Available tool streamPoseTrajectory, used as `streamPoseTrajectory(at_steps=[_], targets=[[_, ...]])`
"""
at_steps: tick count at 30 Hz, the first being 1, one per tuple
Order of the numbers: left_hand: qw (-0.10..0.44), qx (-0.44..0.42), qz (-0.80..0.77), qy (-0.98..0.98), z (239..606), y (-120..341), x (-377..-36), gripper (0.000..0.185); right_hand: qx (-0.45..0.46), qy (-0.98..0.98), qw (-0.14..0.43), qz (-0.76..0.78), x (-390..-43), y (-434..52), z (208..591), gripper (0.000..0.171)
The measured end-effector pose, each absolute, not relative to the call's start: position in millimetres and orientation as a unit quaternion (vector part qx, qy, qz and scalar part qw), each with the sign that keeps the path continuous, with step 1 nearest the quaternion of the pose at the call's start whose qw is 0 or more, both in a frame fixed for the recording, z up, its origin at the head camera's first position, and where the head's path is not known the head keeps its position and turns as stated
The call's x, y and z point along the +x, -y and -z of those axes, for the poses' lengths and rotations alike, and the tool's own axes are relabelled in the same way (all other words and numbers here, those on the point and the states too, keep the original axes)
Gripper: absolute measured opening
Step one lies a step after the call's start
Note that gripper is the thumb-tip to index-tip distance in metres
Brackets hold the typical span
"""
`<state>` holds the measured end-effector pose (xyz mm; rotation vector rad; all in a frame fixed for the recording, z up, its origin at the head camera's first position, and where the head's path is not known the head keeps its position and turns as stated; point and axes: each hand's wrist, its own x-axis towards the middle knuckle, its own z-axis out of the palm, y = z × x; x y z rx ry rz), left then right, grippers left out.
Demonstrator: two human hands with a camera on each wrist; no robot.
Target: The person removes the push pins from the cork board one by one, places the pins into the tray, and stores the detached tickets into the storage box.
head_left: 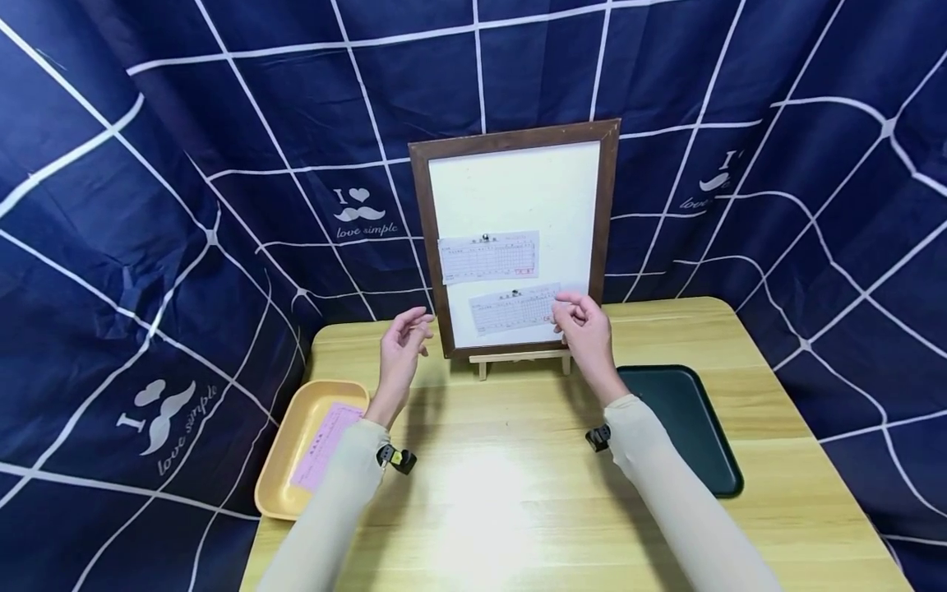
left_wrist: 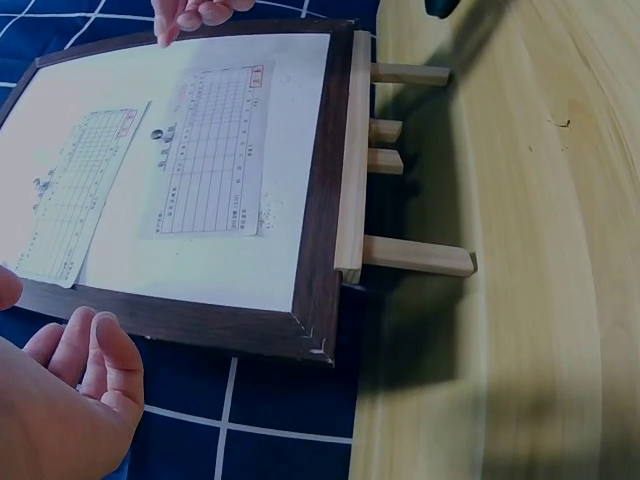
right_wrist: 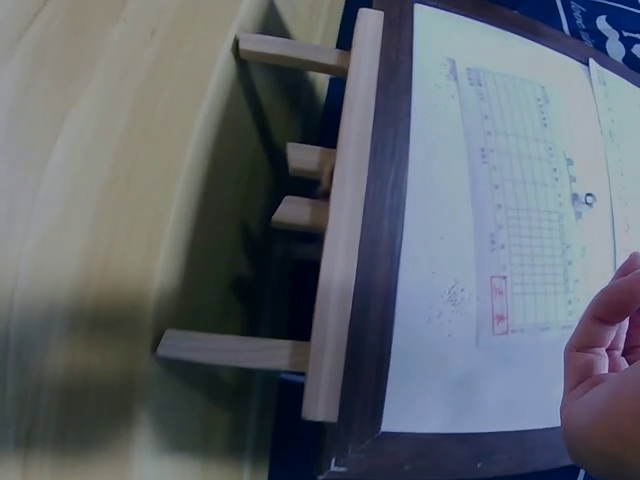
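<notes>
A brown-framed white board (head_left: 518,193) stands on a small wooden easel (head_left: 518,358) at the back of the table. Two printed slips hang on it, each under a small pin: an upper slip (head_left: 488,256) and a lower slip (head_left: 514,308). My right hand (head_left: 580,325) hovers at the lower slip's right end with its fingers loosely curled and holding nothing; its fingertips (left_wrist: 195,12) reach the frame's edge. My left hand (head_left: 403,341) is raised in front of the board's left edge, fingers relaxed and empty. The wrist views show the lower slip (right_wrist: 525,230) lying flat on the board.
A yellow tray (head_left: 296,436) at the table's left front holds a pink slip (head_left: 325,444). A dark green tray (head_left: 688,419) lies at the right. The wooden table (head_left: 503,493) is ringed by a dark blue cloth backdrop.
</notes>
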<state>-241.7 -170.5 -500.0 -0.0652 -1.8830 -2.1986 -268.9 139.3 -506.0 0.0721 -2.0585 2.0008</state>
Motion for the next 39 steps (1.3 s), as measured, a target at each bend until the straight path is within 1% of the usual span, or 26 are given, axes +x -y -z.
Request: streamPoseTrajectory(at_steps=[6, 17, 25, 33, 39], targets=[[0.119, -0.027, 0.747, 0.654, 498.8, 167.2, -244.7, 0.033, 0.029, 0.702, 0.132, -0.699, -273.8, -132.4, 500.4, 0.028], [0.121, -0.029, 0.74, 0.661, 498.2, 161.5, -254.7, 0.032, 0.04, 0.706, 0.133, -0.694, -278.3, -120.6, 490.4, 0.026], [0.11, -0.017, 0.74, 0.663, 496.5, 160.0, -259.0, 0.031, 0.029, 0.712, 0.115, -0.692, -278.8, -118.9, 484.4, 0.029], [0.092, -0.028, 0.759, 0.644, 491.0, 154.3, -262.7, 0.032, 0.023, 0.718, 0.094, -0.689, -271.3, -110.3, 463.7, 0.029], [0.092, -0.031, 0.762, 0.64, 489.6, 152.6, -265.7, 0.033, 0.031, 0.707, 0.095, -0.7, -278.4, -107.1, 470.9, 0.029]])
